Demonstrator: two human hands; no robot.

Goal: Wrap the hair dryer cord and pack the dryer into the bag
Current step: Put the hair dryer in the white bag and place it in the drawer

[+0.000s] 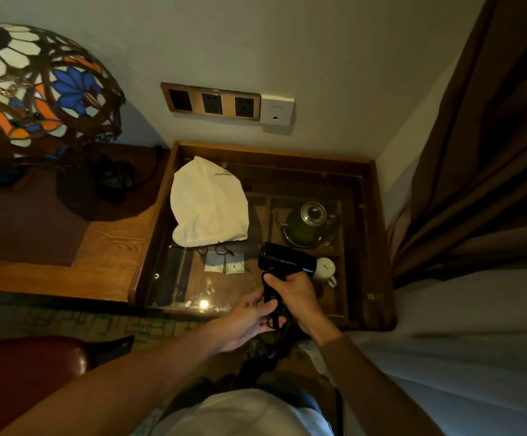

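A black hair dryer (285, 261) is held above the glass-topped side table (378, 234), barrel level and pointing left. My right hand (296, 298) is closed around its handle. My left hand (249, 322) pinches loops of the black cord (273, 316) against the bottom of the handle. More cord hangs down below the hands into the dark. A white cloth bag (208, 206) with a dark drawstring lies flat on the glass at the table's back left, apart from both hands.
Under the glass sit a green kettle (307, 226) and a white cup (326, 270). A stained-glass lamp (35, 86) stands on the wooden desk (108, 247) at left. Wall sockets (211, 102) are above the table. A white bed (476, 341) and brown curtain (482, 136) are at right.
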